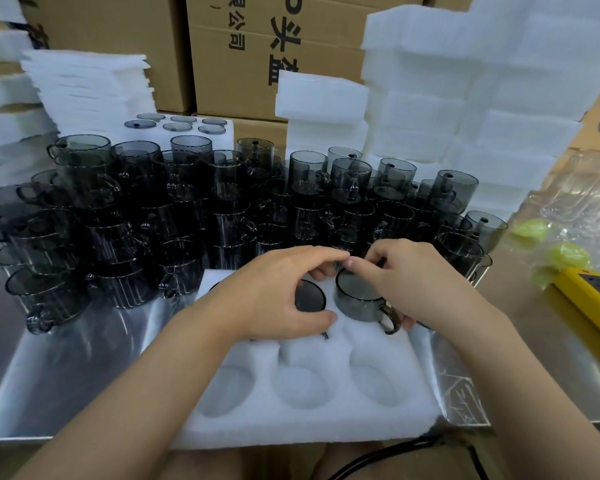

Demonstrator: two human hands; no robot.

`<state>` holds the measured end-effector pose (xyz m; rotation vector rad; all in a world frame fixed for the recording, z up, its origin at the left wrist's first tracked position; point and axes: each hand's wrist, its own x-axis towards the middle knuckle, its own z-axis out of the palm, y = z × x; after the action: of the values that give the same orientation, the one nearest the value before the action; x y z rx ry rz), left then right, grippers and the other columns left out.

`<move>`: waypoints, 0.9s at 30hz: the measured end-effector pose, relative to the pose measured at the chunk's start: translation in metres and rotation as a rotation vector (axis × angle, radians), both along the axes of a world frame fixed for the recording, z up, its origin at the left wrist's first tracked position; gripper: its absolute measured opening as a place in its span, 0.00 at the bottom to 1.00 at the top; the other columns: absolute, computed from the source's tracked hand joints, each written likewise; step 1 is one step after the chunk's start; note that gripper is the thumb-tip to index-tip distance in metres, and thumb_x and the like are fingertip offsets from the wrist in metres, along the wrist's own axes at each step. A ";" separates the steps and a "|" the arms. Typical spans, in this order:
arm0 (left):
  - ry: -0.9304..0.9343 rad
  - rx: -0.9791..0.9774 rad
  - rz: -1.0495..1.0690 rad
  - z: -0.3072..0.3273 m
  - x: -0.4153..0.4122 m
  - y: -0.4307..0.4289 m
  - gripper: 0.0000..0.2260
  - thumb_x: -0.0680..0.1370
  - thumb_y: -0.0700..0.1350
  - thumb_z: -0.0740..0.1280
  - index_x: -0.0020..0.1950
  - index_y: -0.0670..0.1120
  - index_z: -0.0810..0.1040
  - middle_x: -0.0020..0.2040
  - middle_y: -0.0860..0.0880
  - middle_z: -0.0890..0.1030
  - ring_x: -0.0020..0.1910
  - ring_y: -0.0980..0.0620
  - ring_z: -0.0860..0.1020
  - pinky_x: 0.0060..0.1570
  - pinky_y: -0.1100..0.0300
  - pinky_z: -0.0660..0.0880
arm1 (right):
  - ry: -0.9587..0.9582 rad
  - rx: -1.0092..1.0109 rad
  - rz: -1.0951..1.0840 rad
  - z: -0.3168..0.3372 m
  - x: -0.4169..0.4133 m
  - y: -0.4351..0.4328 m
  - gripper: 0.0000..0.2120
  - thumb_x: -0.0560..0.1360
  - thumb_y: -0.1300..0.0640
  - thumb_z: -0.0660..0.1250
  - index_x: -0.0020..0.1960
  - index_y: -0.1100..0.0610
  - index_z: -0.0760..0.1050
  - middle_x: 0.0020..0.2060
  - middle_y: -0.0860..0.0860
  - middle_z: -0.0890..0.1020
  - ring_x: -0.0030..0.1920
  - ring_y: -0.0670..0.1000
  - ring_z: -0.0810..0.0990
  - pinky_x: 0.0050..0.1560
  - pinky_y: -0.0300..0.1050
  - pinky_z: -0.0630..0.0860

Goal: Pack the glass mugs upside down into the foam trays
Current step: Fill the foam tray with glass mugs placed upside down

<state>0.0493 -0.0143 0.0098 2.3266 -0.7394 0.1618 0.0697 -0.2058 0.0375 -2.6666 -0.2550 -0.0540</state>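
Stacked mugs (194, 209) crowd foam tray (326, 420) — cartons (257, 64) behind.

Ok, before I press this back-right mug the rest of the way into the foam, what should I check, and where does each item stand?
1. Raised mug is base-up: ok.
2. Seated flush: not ok. It stands proud of the foam tray, unlike the seated mug beside it.
3. Handle lined up with its slot: cannot tell. The right hand covers that spot.
4. Right hand's hold on the raised mug: ok, fingers at rim and handle.
5. Left hand steadying the tray: ok. It arches over the seated mug, thumb on the foam.
6. Front row cavities free: ok.
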 end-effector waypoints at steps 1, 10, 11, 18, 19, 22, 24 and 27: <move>-0.004 0.002 -0.001 0.000 0.000 0.000 0.29 0.70 0.46 0.74 0.69 0.57 0.70 0.58 0.59 0.77 0.56 0.64 0.74 0.52 0.78 0.65 | -0.016 -0.015 -0.001 -0.002 -0.001 0.001 0.18 0.76 0.40 0.60 0.41 0.54 0.73 0.28 0.52 0.78 0.19 0.50 0.77 0.19 0.37 0.68; -0.059 0.026 -0.018 0.000 0.000 0.000 0.16 0.71 0.45 0.74 0.58 0.51 0.82 0.55 0.58 0.78 0.55 0.60 0.76 0.59 0.60 0.71 | -0.202 -0.341 -0.025 -0.025 -0.009 0.005 0.21 0.79 0.38 0.51 0.56 0.53 0.69 0.49 0.51 0.74 0.47 0.57 0.78 0.39 0.47 0.69; -0.055 0.032 -0.015 0.000 -0.001 0.000 0.14 0.71 0.46 0.74 0.56 0.52 0.82 0.55 0.60 0.77 0.55 0.61 0.76 0.59 0.60 0.71 | -0.217 -0.347 -0.031 -0.026 -0.010 0.004 0.22 0.79 0.37 0.50 0.57 0.53 0.69 0.50 0.51 0.74 0.47 0.58 0.79 0.38 0.47 0.69; -0.021 0.051 -0.007 0.000 -0.001 0.000 0.15 0.68 0.53 0.68 0.53 0.54 0.84 0.53 0.64 0.74 0.55 0.65 0.73 0.60 0.62 0.70 | -0.232 -0.332 -0.053 -0.035 -0.011 0.003 0.23 0.78 0.36 0.48 0.58 0.53 0.68 0.51 0.51 0.75 0.48 0.59 0.79 0.41 0.49 0.71; -0.017 0.050 -0.010 0.000 -0.001 0.000 0.14 0.68 0.52 0.69 0.53 0.54 0.84 0.53 0.64 0.74 0.56 0.65 0.73 0.60 0.62 0.69 | -0.233 -0.323 -0.053 -0.036 -0.011 0.002 0.22 0.78 0.37 0.48 0.58 0.53 0.68 0.51 0.51 0.75 0.48 0.59 0.79 0.41 0.49 0.70; -0.022 0.053 -0.007 0.000 -0.001 0.000 0.13 0.69 0.51 0.70 0.53 0.55 0.84 0.54 0.64 0.74 0.56 0.65 0.73 0.60 0.63 0.69 | -0.271 -0.331 -0.057 -0.038 -0.012 0.003 0.22 0.79 0.38 0.48 0.57 0.54 0.68 0.50 0.52 0.76 0.48 0.60 0.79 0.39 0.49 0.68; -0.021 0.052 0.001 0.000 -0.001 0.000 0.11 0.71 0.50 0.73 0.53 0.55 0.84 0.55 0.63 0.75 0.56 0.65 0.73 0.61 0.64 0.68 | -0.305 -0.352 -0.070 -0.037 -0.013 0.004 0.21 0.79 0.38 0.49 0.56 0.54 0.68 0.49 0.52 0.77 0.48 0.59 0.79 0.38 0.48 0.68; -0.008 0.056 0.005 0.001 -0.001 0.001 0.10 0.72 0.48 0.73 0.53 0.56 0.83 0.56 0.63 0.75 0.58 0.65 0.72 0.62 0.63 0.68 | -0.427 -0.183 -0.084 -0.030 -0.013 -0.005 0.17 0.77 0.41 0.60 0.54 0.54 0.72 0.48 0.50 0.74 0.47 0.55 0.77 0.41 0.46 0.69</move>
<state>0.0487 -0.0135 0.0105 2.3825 -0.7509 0.1542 0.0563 -0.2103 0.0079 -2.8214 -0.2939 -0.6599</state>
